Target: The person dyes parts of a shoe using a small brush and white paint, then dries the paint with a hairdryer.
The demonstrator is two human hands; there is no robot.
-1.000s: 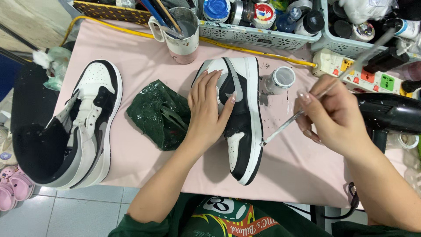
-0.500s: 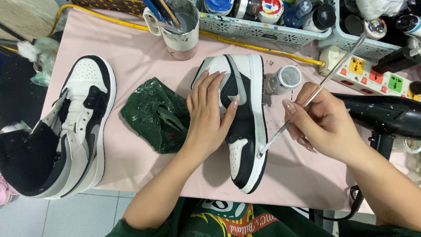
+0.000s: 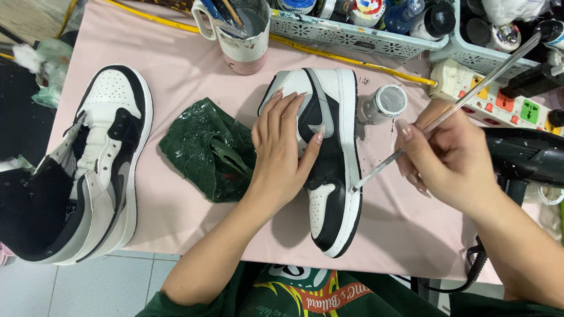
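Note:
A black, white and grey sneaker (image 3: 335, 176) lies on its side in the middle of a pink table (image 3: 194, 76). My left hand (image 3: 285, 149) rests flat on its upper and holds it down. My right hand (image 3: 449, 158) grips a thin paintbrush (image 3: 446, 111); the brush tip touches the sneaker's white sole edge near the toe. A small open jar (image 3: 385, 103) with pale paint stands just right of the shoe. The matching sneaker (image 3: 100, 170) lies at the left end of the table.
A crumpled dark green rag (image 3: 208, 149) lies left of my hand. A mug of brushes (image 3: 244, 32) and baskets of paint bottles (image 3: 364, 26) line the far edge. A power strip (image 3: 499, 97) and a black hair dryer (image 3: 526, 155) sit at right.
The brush tip has slid down along the sole edge toward the toe. My left hand has stayed pressed on the sneaker.

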